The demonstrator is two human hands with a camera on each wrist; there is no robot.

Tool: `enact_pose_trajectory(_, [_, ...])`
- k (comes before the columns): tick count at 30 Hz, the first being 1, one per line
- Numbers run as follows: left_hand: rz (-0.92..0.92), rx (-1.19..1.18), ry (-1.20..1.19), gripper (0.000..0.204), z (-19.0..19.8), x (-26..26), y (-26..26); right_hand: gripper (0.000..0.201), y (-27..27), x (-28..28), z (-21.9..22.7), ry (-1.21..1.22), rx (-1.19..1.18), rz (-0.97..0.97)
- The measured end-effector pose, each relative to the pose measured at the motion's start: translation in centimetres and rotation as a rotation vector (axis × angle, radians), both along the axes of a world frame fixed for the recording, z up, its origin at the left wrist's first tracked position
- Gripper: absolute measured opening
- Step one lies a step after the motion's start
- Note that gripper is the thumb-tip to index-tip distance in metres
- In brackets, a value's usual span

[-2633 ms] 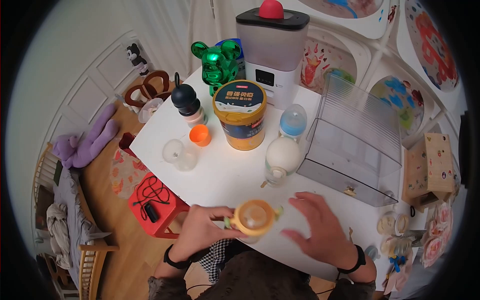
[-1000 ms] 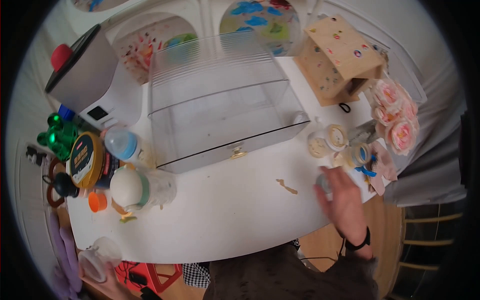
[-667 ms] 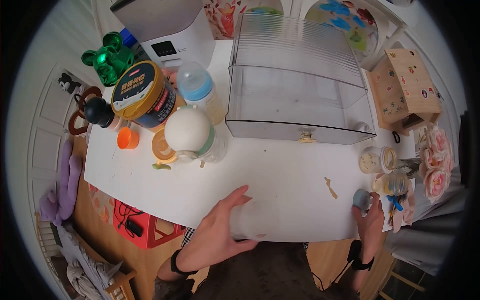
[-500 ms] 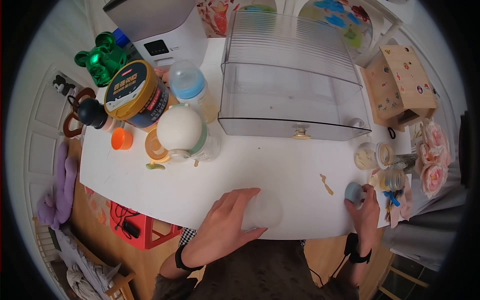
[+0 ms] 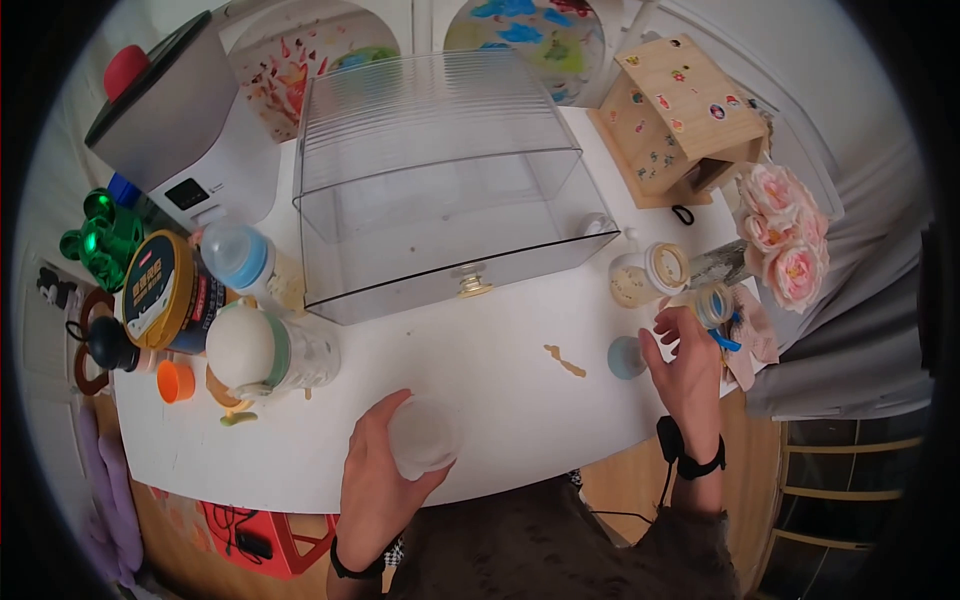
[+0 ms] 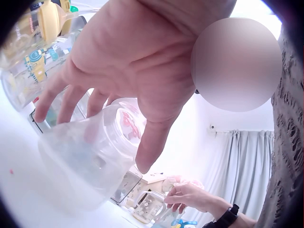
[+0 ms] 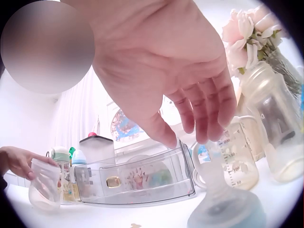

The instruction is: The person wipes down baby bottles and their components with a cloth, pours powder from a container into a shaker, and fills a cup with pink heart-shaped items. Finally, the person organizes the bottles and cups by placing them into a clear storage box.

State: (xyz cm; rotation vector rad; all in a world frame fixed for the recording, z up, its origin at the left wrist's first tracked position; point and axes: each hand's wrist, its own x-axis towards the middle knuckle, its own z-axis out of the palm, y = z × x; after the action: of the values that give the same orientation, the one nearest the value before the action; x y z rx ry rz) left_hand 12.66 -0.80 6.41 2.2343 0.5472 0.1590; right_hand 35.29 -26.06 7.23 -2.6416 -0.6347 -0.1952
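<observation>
In the head view my left hand [image 5: 378, 480] holds a translucent plastic bottle [image 5: 425, 435] near the table's front edge, thumb on one side and fingers on the other. The left wrist view shows this capless bottle [image 6: 88, 156] with the thumb at its narrower neck. On the right, my right hand [image 5: 690, 375] hovers beside a pale blue baby bottle nipple [image 5: 627, 357], fingers loosely bent. In the right wrist view the nipple [image 7: 225, 206] stands tip up on the table, fingertips [image 7: 202, 135] just above it. A glass jar [image 5: 712, 305] is right behind that hand.
A clear display box [image 5: 390, 285] fills the back middle. At left stand a white-domed bottle [image 5: 240, 345], a blue-collared baby bottle [image 5: 238, 255], a gold tub [image 5: 165, 290] and an orange cup [image 5: 175, 381]. A wooden house [image 5: 680, 120] and pink roses [image 5: 790, 235] stand at right.
My left hand has let go of the yellow-handled cup, now behind the white-domed bottle, and brought the translucent bottle rightward. My right hand reached the nipple, gripped it, then loosened off it.
</observation>
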Motion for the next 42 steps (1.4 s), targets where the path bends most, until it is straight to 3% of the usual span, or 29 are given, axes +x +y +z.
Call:
enact_pose_trajectory(5, [0.043, -0.137, -0.009, 0.082, 0.0, 0.0, 0.2, 0.020, 0.1, 1.5, 1.5, -0.215, 0.132, 0.043])
enact_pose_trajectory(9, [0.017, -0.019, -0.053, 0.082, -0.2, -0.1, 0.6, 0.018, 0.8, 3.4, 4.8, -0.300, 0.024, 0.063])
enact_pose_trajectory(11, [0.038, -0.043, -0.003, 0.080, -0.2, -0.1, 0.5, 0.017, 1.4, 5.2, 6.0, -0.259, -0.017, 0.104])
enact_pose_trajectory(14, [0.028, -0.068, -0.012, 0.080, -0.4, -0.1, 0.5, 0.017, 2.3, 8.6, 7.0, -0.214, -0.218, 0.340])
enact_pose_trajectory(15, [0.023, -0.066, -0.016, 0.080, -0.3, -0.1, 0.5, 0.017, 2.7, 9.5, 7.2, -0.218, -0.217, 0.334])
enact_pose_trajectory(17, [0.026, -0.057, -0.009, 0.079, -0.2, 0.0, 0.5, 0.022, 3.3, 10.8, 7.6, 0.077, -0.310, 0.267])
enact_pose_trajectory(18, [0.019, -0.056, -0.016, 0.079, -0.2, 0.0, 0.6, 0.038, 3.2, 11.1, 7.4, 0.123, -0.364, 0.239])
enact_pose_trajectory(21, [0.022, -0.069, -0.018, 0.080, -0.6, -0.2, 0.6, 0.053, 2.6, 10.7, 6.8, 0.263, -0.388, 0.311])
enact_pose_trajectory(24, [0.005, -0.064, -0.021, 0.080, -0.7, -0.1, 0.7, 0.061, 1.8, 11.1, 6.0, 0.242, -0.474, 0.362])
enact_pose_trajectory(34, [0.018, -0.053, -0.011, 0.083, -1.0, 0.2, 0.8, 0.065, 2.2, 9.7, 5.8, 0.298, -0.511, 0.381])
enact_pose_trajectory(36, [0.020, -0.054, -0.006, 0.083, -0.9, 0.2, 0.7, 0.065, 2.6, 8.0, 6.3, 0.207, -0.435, 0.435])
enact_pose_trajectory(39, [0.016, -0.050, 0.005, 0.084, -0.8, 0.2, 0.8, 0.067, 3.6, 4.5, 7.8, 0.158, -0.503, 0.469])
enact_pose_trajectory(42, [-0.001, -0.057, -0.024, 0.081, -0.8, 0.3, 0.7, 0.067, 4.1, 2.0, 6.8, 0.150, -0.448, 0.609])
